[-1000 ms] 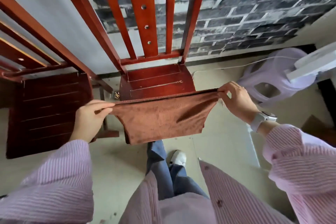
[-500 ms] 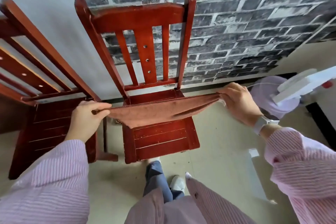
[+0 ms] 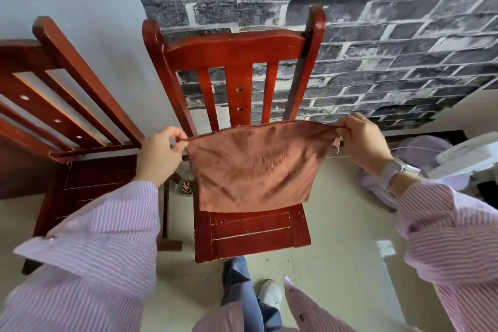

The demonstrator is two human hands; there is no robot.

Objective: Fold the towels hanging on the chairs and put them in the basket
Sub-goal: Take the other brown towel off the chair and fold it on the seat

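Over the middle chair (image 3: 253,232) seat hangs the brown towel (image 3: 253,170), pinched at its top corners by the left hand (image 3: 159,155) at nine o'clock and right hand (image 3: 363,143) at three. Light, limp cloth; corners look the surest hold for folding.

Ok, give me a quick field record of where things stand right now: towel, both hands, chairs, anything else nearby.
towel: brown towel, held up by its top corners, hanging flat in front of the middle chair
left hand: left hand pinches the left corner
right hand: right hand pinches the right corner
second chair: second chair to the left, no towel seen on it
basket: not identifiable in view
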